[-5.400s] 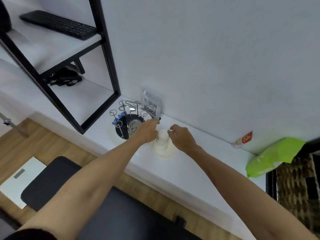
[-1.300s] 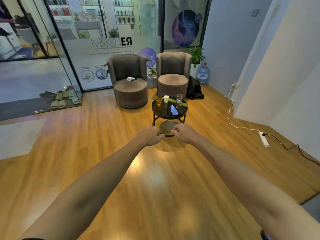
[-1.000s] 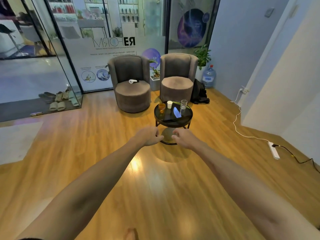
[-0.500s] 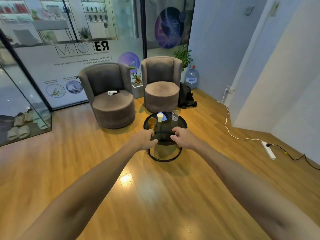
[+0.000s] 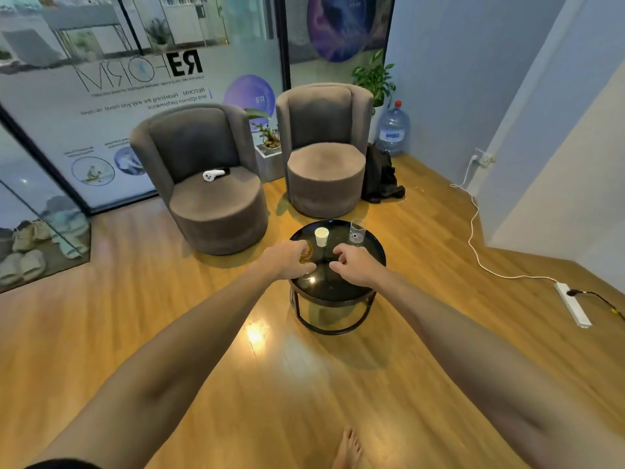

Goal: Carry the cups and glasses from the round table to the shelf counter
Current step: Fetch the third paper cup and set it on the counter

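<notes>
While left hand (image 5: 287,260) hides amber glass (image 5: 307,254), grip unclear; right hand (image 5: 355,265) loosely curled, empty.

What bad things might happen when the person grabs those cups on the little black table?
The amber glass sits near the round table edge, half hidden behind the left hand, so a clumsy reach might knock it off. It seems to hold liquid, which could spill. The white cup and clear glass stand close by, so the right hand could bump one.
</notes>
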